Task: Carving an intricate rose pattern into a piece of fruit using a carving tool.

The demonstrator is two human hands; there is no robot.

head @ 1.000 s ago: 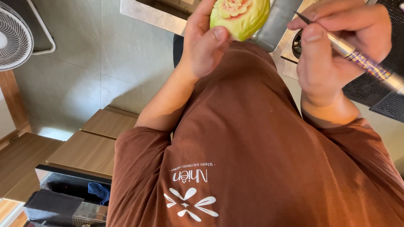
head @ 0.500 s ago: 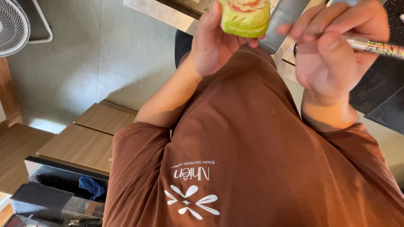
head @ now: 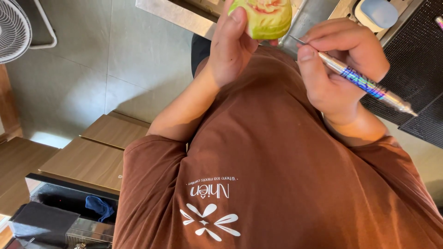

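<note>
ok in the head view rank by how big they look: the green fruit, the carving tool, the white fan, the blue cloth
1. carving tool, longest
2. white fan, cut off by the frame, so unsure against the fruit
3. green fruit, also cropped, nearer the camera
4. blue cloth, smallest

Top centre of the frame: left hand (head: 233,46) wrapped around a green fruit (head: 267,18), carved pinkish at its top, cut off by the frame edge. Upper right: right hand (head: 341,69) pinching a slim knife (head: 364,83) with a metal, iridescent handle, thin tip just beside the fruit's right side. Filling the lower middle and right: a brown shirt (head: 286,175) with a white flower print. Behind the hands, a steel surface (head: 175,11); far upper right, a black mat (head: 415,60). Upper left: a white fan (head: 14,27) over a grey tiled floor (head: 115,60). Lower left: wooden steps (head: 83,161) and a blue cloth (head: 99,207).
</note>
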